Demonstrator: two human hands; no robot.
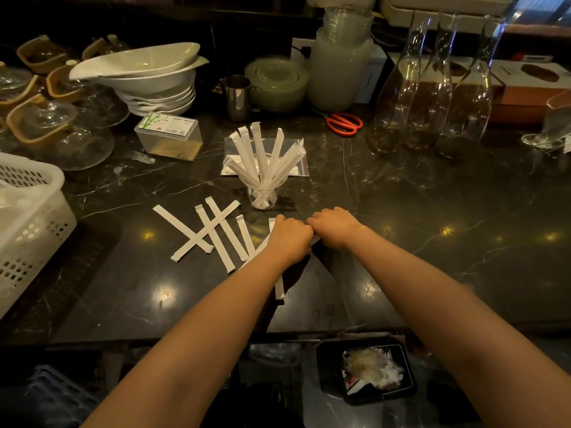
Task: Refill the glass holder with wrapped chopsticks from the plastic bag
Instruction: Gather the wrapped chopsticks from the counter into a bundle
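The glass holder point(263, 197) stands mid-counter with several wrapped chopsticks point(262, 156) fanned out of it. Behind it lies a flat clear zip bag point(298, 149). More wrapped chopsticks point(216, 233) lie crossed on the counter, left of my hands. My left hand point(290, 239) is curled down over a wrapped pair point(279, 287) that runs under my wrist. Knuckle to knuckle with it, my right hand point(335, 228) is also curled shut. A faint clear plastic bag point(332, 279) seems to trail from under both hands. What the fingers pinch is hidden.
A white slotted basket point(27, 217) sits at the left edge. Behind are glass teapots point(58, 131), stacked white bowls point(154, 84), a toothpick box point(170, 137), a steel jug point(238, 97), red scissors point(344, 123) and tall glass carafes point(432, 97). A black tray point(370, 370) lies below the counter edge.
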